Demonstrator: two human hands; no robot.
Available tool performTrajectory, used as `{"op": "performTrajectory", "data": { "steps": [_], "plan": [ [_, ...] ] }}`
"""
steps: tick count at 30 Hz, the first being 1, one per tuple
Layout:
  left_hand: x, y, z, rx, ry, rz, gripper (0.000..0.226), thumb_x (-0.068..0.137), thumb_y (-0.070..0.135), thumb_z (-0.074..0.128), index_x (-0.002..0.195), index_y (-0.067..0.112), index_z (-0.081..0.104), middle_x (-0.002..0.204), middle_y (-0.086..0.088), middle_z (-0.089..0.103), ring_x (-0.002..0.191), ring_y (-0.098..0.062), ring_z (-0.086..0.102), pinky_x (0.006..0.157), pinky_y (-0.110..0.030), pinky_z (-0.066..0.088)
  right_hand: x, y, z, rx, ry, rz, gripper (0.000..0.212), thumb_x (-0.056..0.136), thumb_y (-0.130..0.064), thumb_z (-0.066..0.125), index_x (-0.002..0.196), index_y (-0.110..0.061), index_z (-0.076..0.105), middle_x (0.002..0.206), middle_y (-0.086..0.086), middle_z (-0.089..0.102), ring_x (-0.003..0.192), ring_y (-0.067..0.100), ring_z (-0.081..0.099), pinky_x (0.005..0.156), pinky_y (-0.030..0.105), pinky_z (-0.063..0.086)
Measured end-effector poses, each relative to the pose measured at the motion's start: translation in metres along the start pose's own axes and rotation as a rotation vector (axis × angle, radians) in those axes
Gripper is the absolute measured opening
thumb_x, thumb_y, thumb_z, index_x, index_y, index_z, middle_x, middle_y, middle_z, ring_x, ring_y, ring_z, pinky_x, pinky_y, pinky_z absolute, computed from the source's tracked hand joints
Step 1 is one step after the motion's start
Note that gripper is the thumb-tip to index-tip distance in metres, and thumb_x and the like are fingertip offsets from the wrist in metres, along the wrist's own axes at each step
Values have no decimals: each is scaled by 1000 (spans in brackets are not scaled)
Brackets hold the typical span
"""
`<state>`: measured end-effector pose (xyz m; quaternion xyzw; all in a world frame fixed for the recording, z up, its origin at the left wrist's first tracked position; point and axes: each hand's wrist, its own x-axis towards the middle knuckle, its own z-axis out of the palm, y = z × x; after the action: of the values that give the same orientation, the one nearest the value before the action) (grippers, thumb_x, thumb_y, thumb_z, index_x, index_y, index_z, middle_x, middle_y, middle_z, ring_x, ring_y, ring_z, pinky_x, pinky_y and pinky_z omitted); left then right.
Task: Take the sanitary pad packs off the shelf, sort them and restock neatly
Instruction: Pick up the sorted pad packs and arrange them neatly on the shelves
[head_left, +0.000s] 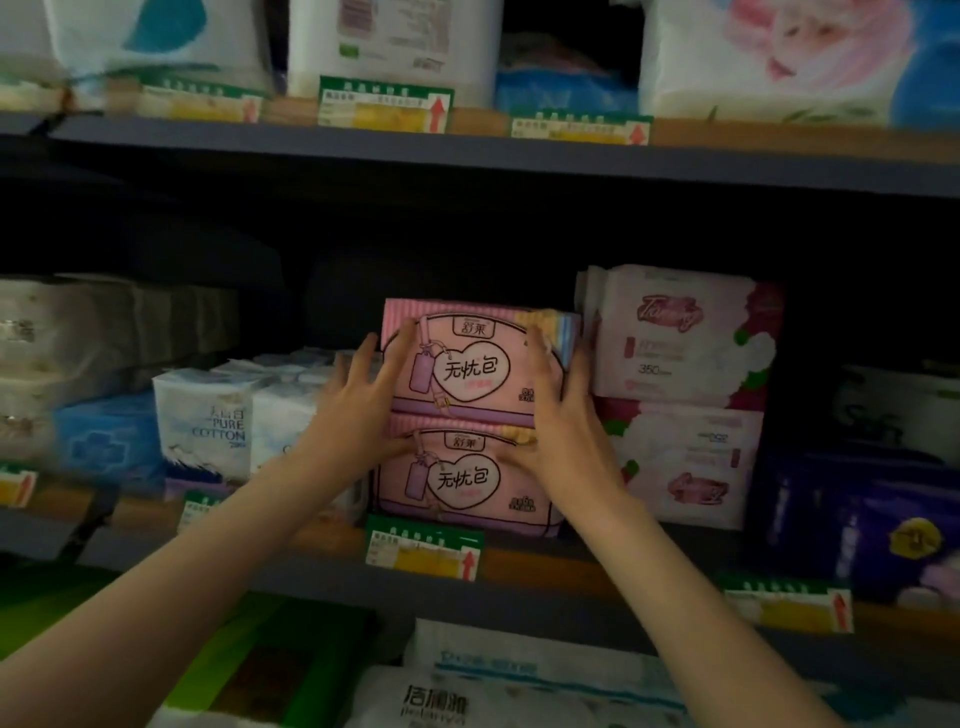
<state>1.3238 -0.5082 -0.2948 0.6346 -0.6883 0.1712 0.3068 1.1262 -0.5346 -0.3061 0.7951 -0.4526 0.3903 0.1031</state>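
While two pink sanitary pad packs (470, 415) sit stacked on the middle shelf (545, 564), the left hand (358, 410) and right hand (563, 415) press their sides — fingers spread straight, gripping nothing — beside white-and-pink packs (680, 395).

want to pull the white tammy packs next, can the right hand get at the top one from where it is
Probably yes. The right hand rests on the pink packs, right beside the top white pack, whose front faces out with nothing before it.
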Motion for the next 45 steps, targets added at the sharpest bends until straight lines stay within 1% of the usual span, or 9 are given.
{"op": "performTrajectory", "data": {
  "steps": [6, 11, 17, 21, 27, 33, 37, 40, 45],
  "plan": [
    [0, -3, 12, -37, 47, 5, 119, 70, 45, 74, 139, 28, -21, 156, -19, 1, 141, -46, -5, 113, -54, 6, 7, 4, 0, -155, 37, 33, 120, 74, -45, 72, 145, -29, -24, 154, 17, -17, 142, 31, 17, 106, 37, 37],
    [-16, -9, 26, 159, 146, 50, 94, 72, 56, 59, 146, 15, 19, 144, -26, 36, 130, -52, 33, 97, -61, 36, 5, 8, 2, -299, 116, 11, 121, 64, -55, 75, 152, -22, -2, 155, 24, -6, 138, 45, 19, 110, 56, 21],
    [-51, -9, 34, 122, 217, -112, 65, 93, 45, 37, 149, 27, 7, 156, -19, 0, 139, -48, -5, 106, -59, 4, -9, 22, 5, -529, 158, -281, 128, 42, -31, 94, 147, -28, 21, 156, 19, 12, 141, 39, 11, 100, 62, 16],
    [-61, -10, 22, 83, 75, -306, 75, 96, 29, 45, 146, 40, -10, 155, -4, -23, 140, -42, -17, 112, -57, 12, -8, 26, 5, -479, 76, -265, 134, 39, -20, 95, 147, -33, 17, 157, 17, 9, 141, 39, 9, 98, 53, 33],
    [-53, -13, 20, 152, 40, -302, 79, 93, 27, 52, 146, 44, -4, 158, 3, -6, 140, -44, -7, 109, -57, 22, -5, 14, 10, -444, 33, -143, 128, 41, -3, 92, 147, -33, 26, 155, 15, 6, 141, 42, 13, 51, 24, 54],
    [-57, 7, 11, 81, 49, -369, 79, 92, 25, 52, 148, 37, -3, 156, -7, -15, 140, -45, -12, 109, -62, 16, -11, 10, -13, -304, -153, -259, 102, 82, -2, 65, 150, -35, -3, 151, 6, -34, 139, 32, -28, 98, 36, 47],
    [-48, 45, 10, 123, 341, -56, 85, 77, 14, 71, 147, 27, 23, 154, -23, 14, 137, -52, 10, 101, -68, 20, -14, 44, -52, -185, 10, -120, 89, 86, -28, 65, 149, -39, 3, 154, -1, -24, 140, 24, -20, 117, 45, 13],
    [-30, 94, 21, 240, 389, 199, 92, 63, 15, 80, 142, 27, 33, 151, -21, 22, 133, -56, 20, 96, -70, 23, -3, 96, -85, -142, 153, 232, 90, 84, -29, 68, 149, -41, 6, 156, 10, -13, 142, 39, 0, 113, 55, 23],
    [-1, 128, 45, 229, 76, -10, 88, 91, 35, 54, 144, 43, -16, 149, -13, -35, 134, -56, -16, 108, -65, 22, 18, 138, -94, 10, -46, 413, 104, 80, -31, 73, 145, -48, -7, 152, 6, -29, 141, 43, 1, 112, 58, 20]
  ]
}}
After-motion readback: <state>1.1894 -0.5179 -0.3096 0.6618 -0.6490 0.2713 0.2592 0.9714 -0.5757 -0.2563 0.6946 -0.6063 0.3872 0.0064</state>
